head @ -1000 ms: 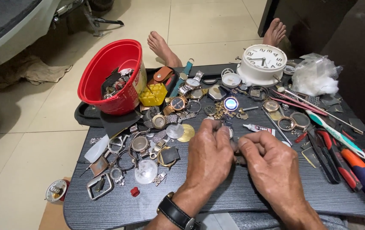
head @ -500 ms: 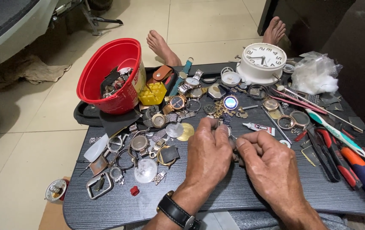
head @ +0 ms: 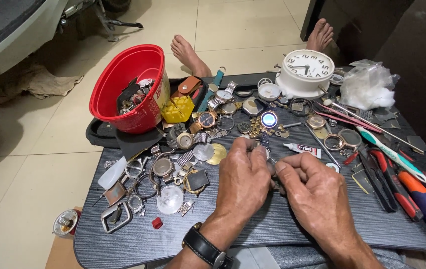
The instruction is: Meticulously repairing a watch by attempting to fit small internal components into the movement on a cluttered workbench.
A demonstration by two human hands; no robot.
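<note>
My left hand [head: 243, 184] and my right hand [head: 317, 194] meet over the middle of the dark tray table [head: 282, 234]. Together they pinch a small metal watch part [head: 268, 160], mostly hidden between the fingertips. A black watch sits on my left wrist [head: 205, 246]. Just behind the fingers lie a small glue tube [head: 302, 148] and a blue-faced watch case [head: 269, 119]. Loose watch cases, rings and crystals [head: 168, 174] are scattered to the left of my left hand.
A red bucket [head: 128, 89] of parts stands at the back left beside a yellow block [head: 178, 109]. A white clock [head: 306, 69] and a plastic bag [head: 370, 89] are at the back right. Pliers, screwdrivers and a toothbrush [head: 397, 169] lie on the right. Bare feet [head: 188, 52] rest beyond the table.
Both hands stay together at the table's middle; the fingers have shifted slightly around the small part. Nothing else has moved.
</note>
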